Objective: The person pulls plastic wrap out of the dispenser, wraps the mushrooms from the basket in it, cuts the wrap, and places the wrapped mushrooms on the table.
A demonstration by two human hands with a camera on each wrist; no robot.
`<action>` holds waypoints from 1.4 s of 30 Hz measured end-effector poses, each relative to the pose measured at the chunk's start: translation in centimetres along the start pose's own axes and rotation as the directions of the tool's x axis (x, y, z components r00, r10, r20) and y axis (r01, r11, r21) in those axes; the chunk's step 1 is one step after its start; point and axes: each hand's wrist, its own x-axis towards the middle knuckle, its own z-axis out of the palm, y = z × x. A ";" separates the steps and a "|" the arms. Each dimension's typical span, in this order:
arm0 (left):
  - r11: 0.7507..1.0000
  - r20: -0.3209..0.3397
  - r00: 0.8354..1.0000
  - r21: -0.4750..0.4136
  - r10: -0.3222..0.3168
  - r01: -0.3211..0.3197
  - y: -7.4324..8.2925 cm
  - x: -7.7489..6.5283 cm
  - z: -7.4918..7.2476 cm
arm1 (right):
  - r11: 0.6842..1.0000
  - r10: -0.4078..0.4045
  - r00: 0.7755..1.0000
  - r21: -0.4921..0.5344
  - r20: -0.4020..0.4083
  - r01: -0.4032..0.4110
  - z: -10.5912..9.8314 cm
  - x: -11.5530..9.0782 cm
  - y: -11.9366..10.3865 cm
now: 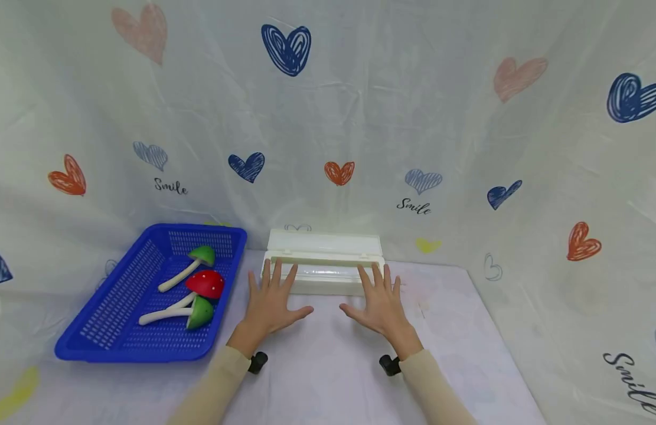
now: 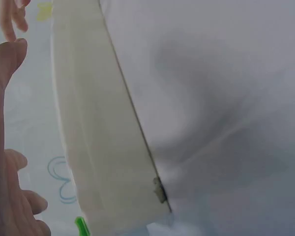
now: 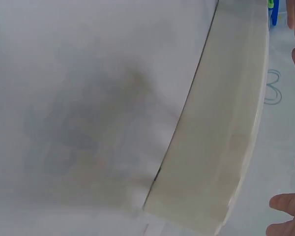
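A long white dispenser box (image 1: 328, 288) stands at the back of the table with its lid (image 1: 323, 242) tipped up. Inside lies a shiny, pale roll (image 1: 333, 272) that looks like clear film. My left hand (image 1: 269, 308) is at the box's left end, fingers spread and straight, holding nothing. At the right end, my right hand (image 1: 382, 308) is spread the same way, also holding nothing. Fingertips of both overlap the box in the head view; whether they touch it I cannot tell. Both wrist views show the box's plain front wall (image 2: 101, 118) (image 3: 211, 123).
On the left sits a blue plastic basket (image 1: 64, 349) with green-capped toy mushrooms (image 1: 201, 313) and a red spotted one (image 1: 206, 283). A white cloth (image 1: 328, 378) covers the table. Behind hangs a curtain (image 1: 359, 118) printed with hearts.
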 end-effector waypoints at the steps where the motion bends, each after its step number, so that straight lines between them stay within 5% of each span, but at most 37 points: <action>1: 1.000 -0.003 1.000 -0.003 0.009 -0.009 -0.2 0.3 -0.1 | 1.000 -0.014 1.000 0.005 -0.006 0.014 0.1 0.4 0.2; 9: 0.993 -0.054 0.993 -0.053 0.101 -0.104 -1.2 3.0 -0.6 | 0.991 -0.130 0.991 0.008 -0.043 0.131 0.7 2.9 1.0; 16: 0.978 -0.148 0.971 -0.057 0.189 -0.199 -1.3 4.4 0.0 | 0.986 -0.154 0.988 0.056 -0.017 0.155 1.8 4.2 1.2; 23: 0.975 -0.084 0.972 -0.014 0.220 -0.222 0.0 5.7 1.1 | 0.990 -0.138 0.990 0.039 0.020 0.137 2.4 5.3 0.5; 32: 0.972 -0.078 0.968 0.003 0.236 -0.237 0.2 6.3 1.4 | 0.988 -0.156 0.987 -0.009 0.040 0.157 2.2 6.2 0.2; 42: 0.958 -0.162 0.944 0.036 0.287 -0.285 -0.1 6.5 1.6 | 0.979 -0.205 0.979 0.010 -0.016 0.205 2.3 6.1 0.4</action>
